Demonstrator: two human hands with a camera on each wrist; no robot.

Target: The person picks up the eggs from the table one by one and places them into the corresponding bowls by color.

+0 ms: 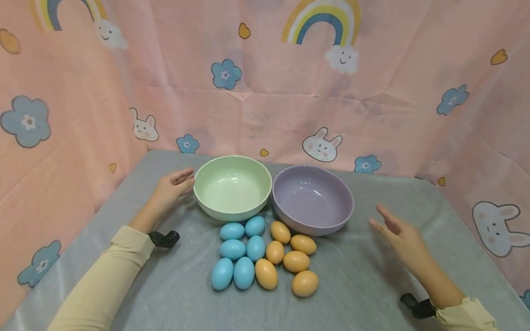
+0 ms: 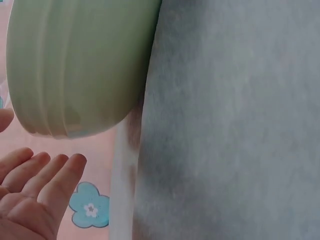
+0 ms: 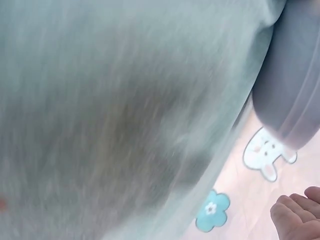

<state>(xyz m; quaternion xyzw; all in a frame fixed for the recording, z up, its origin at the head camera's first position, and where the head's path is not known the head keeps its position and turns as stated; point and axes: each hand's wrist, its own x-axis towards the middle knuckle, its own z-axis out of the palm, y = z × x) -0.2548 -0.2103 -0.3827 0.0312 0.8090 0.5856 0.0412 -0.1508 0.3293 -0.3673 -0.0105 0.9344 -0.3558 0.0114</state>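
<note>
Head view: both hands flat and wide, holding nothing
Left hand (image 1: pixel 169 189): just beside green bowl (image 1: pixel 232 187)
Right hand (image 1: pixel 398 234): near purple bowl (image 1: pixel 312 200)
Eggs (image 1: pixel 262 255): between the hands

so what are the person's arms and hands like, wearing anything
Both arms wear long pale yellow sleeves ending at the wrists. Each wrist carries a small black device: one by the left hand at, one by the right hand at. Hands are bare, no gloves or rings visible.
</note>
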